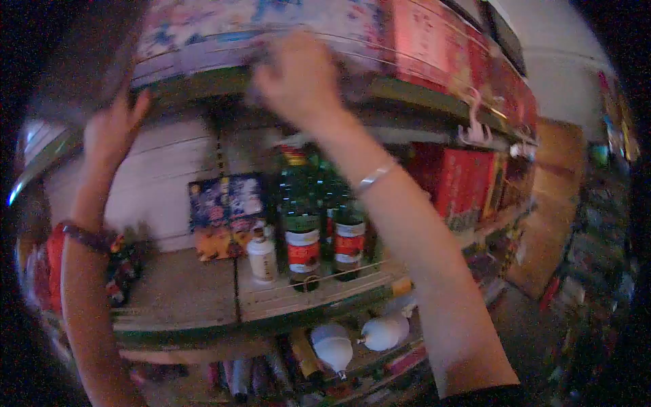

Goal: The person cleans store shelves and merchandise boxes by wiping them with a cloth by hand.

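My left hand is raised at the left end of the upper shelf, its thumb apart and its fingers against the lower edge of a large, dark grey-brown object. Blur hides what kind of object it is. My right hand is at the front edge of the upper shelf, its fingers closed on a crumpled, dark greyish cloth, smeared by motion. Behind the wire rail and just above this hand is a pale box with blue and pink patterns.
On the shelf below stand green bottles with red-and-white labels, a small white bottle and a patterned box. Red boxes are at right. A pink hanger hangs from the rail. White bulbs lie lower.
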`<action>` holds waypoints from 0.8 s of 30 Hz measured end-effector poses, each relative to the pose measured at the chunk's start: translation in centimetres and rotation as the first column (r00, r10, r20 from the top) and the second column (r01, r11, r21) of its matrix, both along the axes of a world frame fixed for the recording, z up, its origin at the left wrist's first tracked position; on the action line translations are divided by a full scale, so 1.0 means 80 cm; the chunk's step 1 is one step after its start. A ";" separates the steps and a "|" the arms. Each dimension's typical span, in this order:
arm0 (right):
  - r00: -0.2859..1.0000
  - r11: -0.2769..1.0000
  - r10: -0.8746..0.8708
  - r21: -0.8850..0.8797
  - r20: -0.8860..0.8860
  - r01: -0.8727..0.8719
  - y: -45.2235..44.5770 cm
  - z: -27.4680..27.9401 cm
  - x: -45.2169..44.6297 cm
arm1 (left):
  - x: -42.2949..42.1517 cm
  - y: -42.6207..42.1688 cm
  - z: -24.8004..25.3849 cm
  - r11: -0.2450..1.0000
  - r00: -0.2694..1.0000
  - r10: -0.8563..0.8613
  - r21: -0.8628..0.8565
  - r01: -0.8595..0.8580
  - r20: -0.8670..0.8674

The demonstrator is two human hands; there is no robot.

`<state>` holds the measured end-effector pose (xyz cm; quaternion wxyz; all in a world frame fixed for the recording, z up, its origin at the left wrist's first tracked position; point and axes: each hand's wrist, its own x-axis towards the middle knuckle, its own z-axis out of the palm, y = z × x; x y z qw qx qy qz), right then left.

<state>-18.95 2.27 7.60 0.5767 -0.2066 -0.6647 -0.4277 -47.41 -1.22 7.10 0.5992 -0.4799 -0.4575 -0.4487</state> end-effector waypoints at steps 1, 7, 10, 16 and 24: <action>0.993 0.949 0.059 0.303 0.098 -0.086 0.027 -0.001 -0.016 | -0.008 0.001 0.002 0.998 0.998 0.059 -0.037 -0.058 0.024; 0.986 0.946 -0.162 0.287 0.029 0.147 0.042 -0.018 0.128 | -0.013 -0.003 -0.003 0.992 0.991 0.124 0.031 -0.123 -0.042; 0.926 0.922 -0.270 0.207 -0.264 0.328 0.064 -0.033 0.239 | -0.039 0.015 0.010 0.982 0.982 0.189 -0.015 -0.189 -0.010; 0.904 0.962 -0.089 0.198 -0.419 0.187 0.088 -0.026 0.235 | -0.035 0.009 0.011 0.966 0.965 0.257 0.002 -0.257 -0.051; 0.569 0.556 0.776 -0.129 -0.274 -0.821 0.020 -0.011 0.148 | -0.076 0.027 0.029 0.997 0.983 0.062 0.045 -0.055 -0.175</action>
